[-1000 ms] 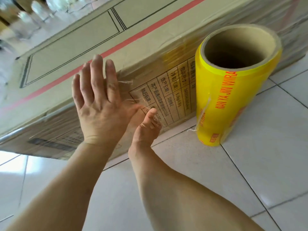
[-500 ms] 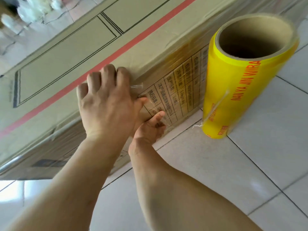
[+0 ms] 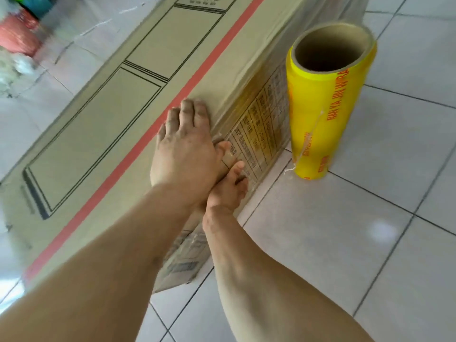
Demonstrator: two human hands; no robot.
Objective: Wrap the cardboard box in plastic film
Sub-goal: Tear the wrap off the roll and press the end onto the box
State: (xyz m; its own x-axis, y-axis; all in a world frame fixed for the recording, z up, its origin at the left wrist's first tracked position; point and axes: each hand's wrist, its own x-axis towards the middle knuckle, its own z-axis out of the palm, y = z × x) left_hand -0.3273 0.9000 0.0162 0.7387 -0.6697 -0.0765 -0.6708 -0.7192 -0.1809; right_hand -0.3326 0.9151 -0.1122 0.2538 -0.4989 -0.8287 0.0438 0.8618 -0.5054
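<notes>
2 hands (image 3: 183, 156) flat on cardboard box (image 3: 103, 134) | film roll (image 3: 325, 107) upright beside

Both bare forearms are stretched forward and crossed at the wrists. The left hand (image 3: 183, 154) is laid flat, fingers straight and together. The right hand (image 3: 228, 187) is tucked partly under it, thumb extended, its fingers hidden

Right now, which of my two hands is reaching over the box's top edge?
The left hand: its fingers lie over the top edge of the cardboard box, near the red stripe. The right hand stays lower, against the printed side face.
</notes>
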